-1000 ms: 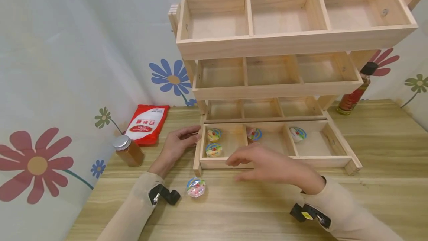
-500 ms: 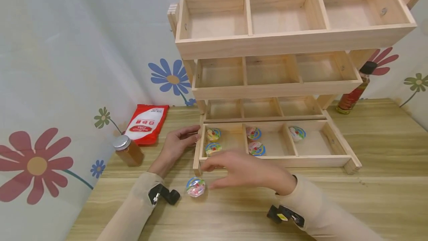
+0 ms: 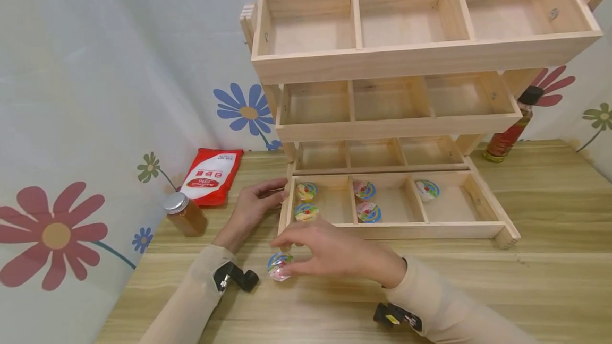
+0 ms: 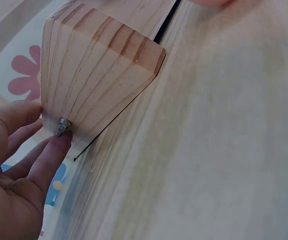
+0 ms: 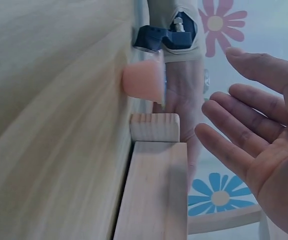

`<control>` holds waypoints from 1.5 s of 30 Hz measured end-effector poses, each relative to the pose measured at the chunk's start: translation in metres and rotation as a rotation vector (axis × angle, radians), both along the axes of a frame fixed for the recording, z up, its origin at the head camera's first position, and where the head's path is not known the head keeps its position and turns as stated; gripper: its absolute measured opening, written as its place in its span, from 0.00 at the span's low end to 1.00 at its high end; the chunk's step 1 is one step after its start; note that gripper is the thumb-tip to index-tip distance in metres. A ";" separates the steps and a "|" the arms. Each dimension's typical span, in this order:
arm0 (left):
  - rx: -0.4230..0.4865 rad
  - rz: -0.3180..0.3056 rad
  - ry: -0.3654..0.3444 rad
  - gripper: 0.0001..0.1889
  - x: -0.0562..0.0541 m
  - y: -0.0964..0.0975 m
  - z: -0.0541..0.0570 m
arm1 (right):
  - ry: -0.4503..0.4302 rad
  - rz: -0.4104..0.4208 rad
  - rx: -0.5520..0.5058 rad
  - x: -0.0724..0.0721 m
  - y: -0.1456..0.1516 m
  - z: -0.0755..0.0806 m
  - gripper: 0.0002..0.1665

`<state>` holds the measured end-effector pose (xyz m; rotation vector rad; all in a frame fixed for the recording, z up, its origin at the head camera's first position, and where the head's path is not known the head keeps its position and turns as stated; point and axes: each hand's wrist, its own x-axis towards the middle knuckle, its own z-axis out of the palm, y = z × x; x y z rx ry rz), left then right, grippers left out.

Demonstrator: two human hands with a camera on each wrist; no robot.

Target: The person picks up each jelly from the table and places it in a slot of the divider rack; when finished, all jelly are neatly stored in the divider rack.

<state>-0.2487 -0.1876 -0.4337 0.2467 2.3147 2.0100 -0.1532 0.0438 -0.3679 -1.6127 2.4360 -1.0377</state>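
Observation:
A jelly cup (image 3: 278, 266) with a printed foil lid stands on the table in front of the wooden rack (image 3: 397, 232); its body looks pink in the right wrist view. Over and beside it hovers my right hand (image 3: 330, 251), thumb apart from the loosely bent fingers and nothing between them. In the right wrist view a gap shows between those fingers and the jelly cup (image 5: 144, 80). My left hand (image 3: 251, 208) touches the rack's left side with its fingertips, near a metal bolt (image 4: 64, 125). Several jelly cups sit in the bottom tray's three compartments, two yellowish ones at left.
Left of the rack are a jar (image 3: 187, 216) with a silver lid and a red and white bag (image 3: 210, 177). A dark-capped bottle (image 3: 511, 126) stands behind the rack at right. The upper trays (image 3: 421, 54) overhang the bottom one.
My right hand has moved left, from the bottom tray's middle compartment to the loose jelly cup. A second pink jelly cup now shows in that compartment. The left hand has stayed put.

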 end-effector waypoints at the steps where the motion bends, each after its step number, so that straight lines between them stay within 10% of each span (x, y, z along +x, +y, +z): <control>1: -0.001 -0.002 0.000 0.21 0.000 0.000 0.000 | -0.003 -0.004 0.003 0.000 0.000 -0.001 0.22; 45: -0.008 0.026 -0.009 0.21 0.001 0.002 0.001 | -0.099 -0.089 0.122 0.001 -0.014 -0.035 0.29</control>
